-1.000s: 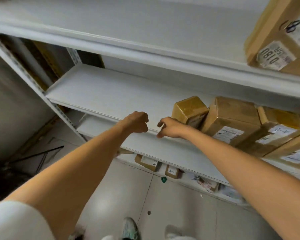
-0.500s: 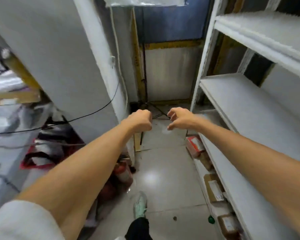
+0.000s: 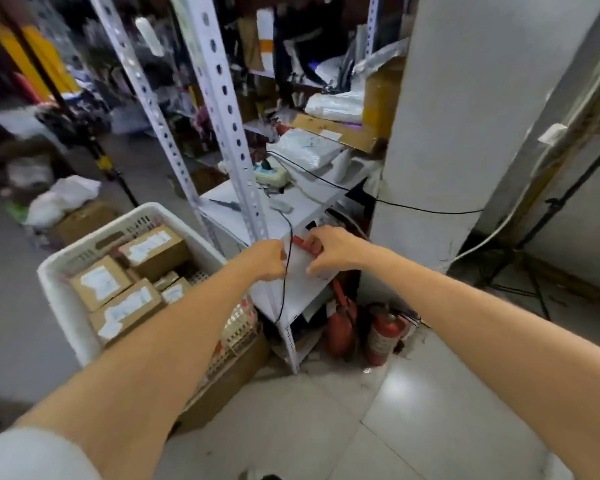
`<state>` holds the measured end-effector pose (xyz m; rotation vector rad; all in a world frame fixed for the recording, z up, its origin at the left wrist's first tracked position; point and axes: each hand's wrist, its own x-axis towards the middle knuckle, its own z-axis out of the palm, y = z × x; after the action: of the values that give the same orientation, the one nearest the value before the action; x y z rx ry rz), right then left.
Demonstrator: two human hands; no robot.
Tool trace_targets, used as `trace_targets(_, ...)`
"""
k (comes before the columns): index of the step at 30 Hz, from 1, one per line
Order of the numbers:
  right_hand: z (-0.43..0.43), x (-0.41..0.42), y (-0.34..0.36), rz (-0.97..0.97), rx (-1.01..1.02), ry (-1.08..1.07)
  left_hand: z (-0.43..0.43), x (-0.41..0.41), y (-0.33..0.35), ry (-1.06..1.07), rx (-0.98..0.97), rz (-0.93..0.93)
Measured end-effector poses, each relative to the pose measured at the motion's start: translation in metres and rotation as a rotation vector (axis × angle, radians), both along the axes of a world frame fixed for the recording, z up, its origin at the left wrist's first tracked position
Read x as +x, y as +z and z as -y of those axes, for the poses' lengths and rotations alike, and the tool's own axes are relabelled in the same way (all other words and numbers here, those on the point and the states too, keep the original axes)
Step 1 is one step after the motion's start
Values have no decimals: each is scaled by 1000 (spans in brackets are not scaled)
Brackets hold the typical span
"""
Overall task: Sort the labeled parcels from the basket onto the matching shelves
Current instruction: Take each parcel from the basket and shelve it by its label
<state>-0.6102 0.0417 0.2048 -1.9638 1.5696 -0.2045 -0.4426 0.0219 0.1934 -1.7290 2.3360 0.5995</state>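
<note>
A white short sleeve (image 3: 25,455), plain and unmarked, covers the upper left arm, far back from the fingers of the left hand (image 3: 265,259). From the right hand (image 3: 329,252) back, the forearm is bare.

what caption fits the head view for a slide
Left hand and right hand held out, fingers curled, right of a white basket of labeled boxes.

White basket (image 3: 59,282), brown parcels (image 3: 174,255) with white labels (image 3: 99,280), red extinguishers (image 3: 383,336), white hole-punched rack (image 3: 226,109), black cable (image 3: 286,271), pale grey floor (image 3: 326,427).
</note>
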Motion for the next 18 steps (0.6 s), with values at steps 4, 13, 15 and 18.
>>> trace_targets(4,23,99,-13,-7,64,204,0,80,-11,153,70,-9)
trace_targets(13,71,268,-41,-166,62,466,-7,257,-44,484,75,-50)
trace_targets(15,78,291,-47,-155,73,482,-13,286,-52,546,75,-56)
trace_targets(18,84,317,-57,-179,97,519,-18,317,-61,606,126,-65)
